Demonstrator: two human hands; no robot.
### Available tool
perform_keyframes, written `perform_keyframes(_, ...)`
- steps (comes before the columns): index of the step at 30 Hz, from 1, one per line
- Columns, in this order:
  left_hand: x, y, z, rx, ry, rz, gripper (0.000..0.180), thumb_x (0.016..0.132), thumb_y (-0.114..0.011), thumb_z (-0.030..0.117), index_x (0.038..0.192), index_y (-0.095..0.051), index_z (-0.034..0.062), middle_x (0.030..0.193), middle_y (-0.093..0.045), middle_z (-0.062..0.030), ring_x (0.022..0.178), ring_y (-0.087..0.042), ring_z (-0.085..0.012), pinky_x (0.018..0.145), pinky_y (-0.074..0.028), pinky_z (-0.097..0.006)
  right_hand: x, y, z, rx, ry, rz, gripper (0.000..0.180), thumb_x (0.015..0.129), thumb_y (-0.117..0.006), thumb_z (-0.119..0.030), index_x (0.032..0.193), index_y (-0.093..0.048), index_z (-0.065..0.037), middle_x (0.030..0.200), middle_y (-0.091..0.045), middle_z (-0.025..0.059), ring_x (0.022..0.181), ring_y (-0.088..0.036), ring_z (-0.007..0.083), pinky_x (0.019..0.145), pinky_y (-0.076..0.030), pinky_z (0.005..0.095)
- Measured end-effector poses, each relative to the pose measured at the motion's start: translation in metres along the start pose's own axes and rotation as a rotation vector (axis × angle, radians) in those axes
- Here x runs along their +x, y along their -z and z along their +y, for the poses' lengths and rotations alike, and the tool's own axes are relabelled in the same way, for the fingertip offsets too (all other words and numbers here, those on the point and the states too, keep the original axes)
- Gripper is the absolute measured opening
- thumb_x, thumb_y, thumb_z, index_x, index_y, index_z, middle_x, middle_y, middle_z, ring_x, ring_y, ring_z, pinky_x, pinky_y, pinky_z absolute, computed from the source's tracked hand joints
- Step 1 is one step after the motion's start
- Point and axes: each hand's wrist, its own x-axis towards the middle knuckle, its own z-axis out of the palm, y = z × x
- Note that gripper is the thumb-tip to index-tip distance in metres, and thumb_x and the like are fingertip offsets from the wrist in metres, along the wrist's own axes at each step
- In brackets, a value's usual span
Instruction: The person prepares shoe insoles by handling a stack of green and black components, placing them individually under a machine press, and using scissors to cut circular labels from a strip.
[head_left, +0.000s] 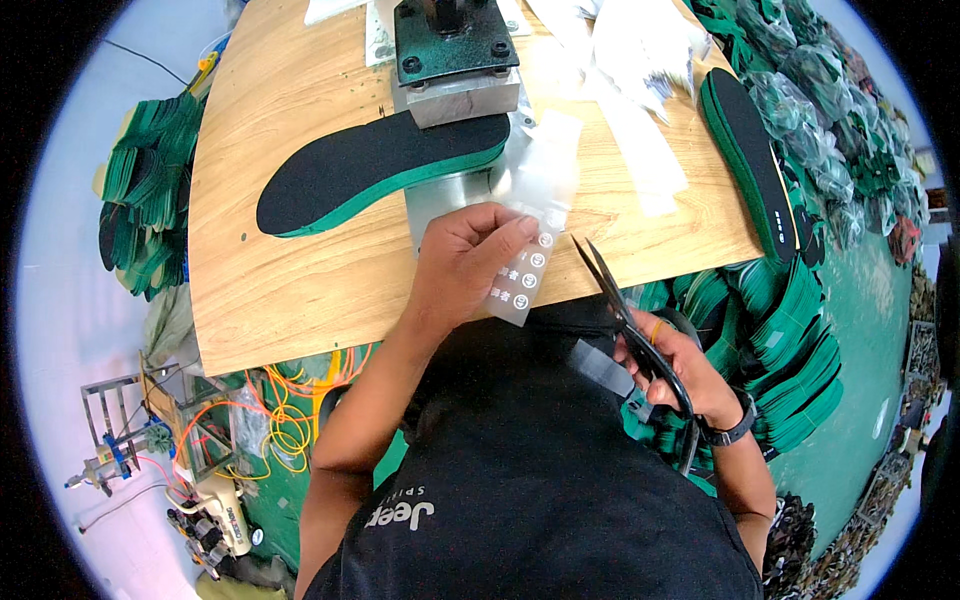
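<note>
My left hand (462, 258) is closed, pinching a translucent film strip (517, 292) printed with rows of small white marks, over the table's front edge. In my right hand (690, 372) is a pair of black-handled scissors (613, 292), blades pointing up and left toward the strip without touching it. A small clear film piece (600, 366) lies against my right fingers; whether they grip it I cannot tell. Beyond my left hand, a black insole with a green edge (370, 172) lies with its right end under the metal block of a press (463, 98).
Another insole (745, 150) lies along the right edge of the wooden table (300, 300). White film sheets (635, 130) spread at the far right. Stacks of green insoles stand at left (150, 190) and lower right (780, 350). Orange hoses (285, 410) hang below left.
</note>
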Motion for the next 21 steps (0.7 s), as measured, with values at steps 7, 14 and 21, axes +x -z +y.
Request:
perform_keyframes(7,-0.005,-0.002,0.007,0.216,-0.029,-0.049,0.018,0.088,-0.062,0.016,0.088,-0.071,0.0007,0.07,-0.063,0.003,0.061,-0.052,-0.0021,0.053,-0.039,-0.019,0.007,-0.004,-0.008,-0.055,0.019,-0.048,0.101,0.067,-0.085,-0.041,0.144,-0.032,-0.002,0.101,-0.054,0.0008,0.087,-0.048,0.0087,0.076,-0.041,0.0204)
perform_keyframes(14,-0.009,-0.009,0.014,0.267,0.092,-0.111,0.017,0.085,-0.065,0.017,0.085,-0.07,0.0007,0.067,-0.061,0.0029,0.061,-0.052,-0.0023,0.052,-0.038,-0.02,0.009,-0.003,-0.006,-0.09,0.04,-0.079,0.096,0.069,-0.085,-0.033,0.144,-0.033,-0.002,0.098,-0.054,0.0011,0.088,-0.051,0.0083,0.074,-0.043,0.0213)
perform_keyframes(21,-0.009,0.0,0.014,0.426,0.087,-0.208,0.014,0.083,-0.067,0.015,0.083,-0.069,0.0009,0.065,-0.061,0.0006,0.062,-0.053,-0.0052,0.054,-0.04,-0.022,-0.003,-0.005,-0.003,-0.138,-0.025,0.11,0.074,0.07,-0.083,-0.033,0.128,-0.054,0.001,0.065,-0.049,-0.0052,0.059,-0.046,0.0062,0.059,-0.041,0.022)
